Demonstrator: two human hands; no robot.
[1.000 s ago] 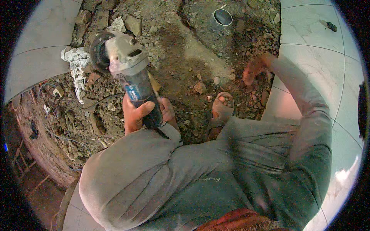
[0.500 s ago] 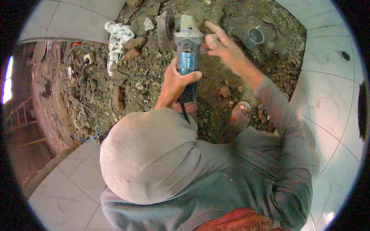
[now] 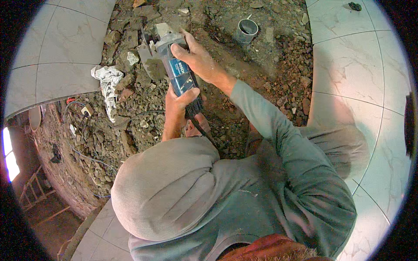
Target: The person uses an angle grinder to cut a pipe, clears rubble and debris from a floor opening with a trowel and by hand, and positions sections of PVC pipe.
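A blue angle grinder point(image 3: 178, 71) with a pale grey head is held over the rubble, its head pointing away and tilted left. My left hand point(image 3: 177, 104) is wrapped round the rear part of its body, thumb across the top. The right hand point(image 3: 198, 58) closes round the front of the body by the head, with its thumb on top. A thin disc point(image 3: 144, 40) stands nearly edge-on at the head's left side. Below it lies a flat grey piece point(image 3: 153, 65), partly hidden; its kind is unclear. A black cord point(image 3: 203, 130) trails from the tool's rear toward my legs.
Broken soil and stones point(image 3: 139, 100) cover the ground. A crumpled white sheet point(image 3: 108, 85) lies left, near a white socket block point(image 3: 87, 110) and a thin blue cable point(image 3: 89, 155). A handled cup point(image 3: 247, 31) stands at the far right. Marble-look tiles point(image 3: 344, 65) border the pit.
My right hand has come from beside the grinder's head onto the front of its body. The grinder has turned to tilt left. The view has shifted right, with the foot now mostly hidden.
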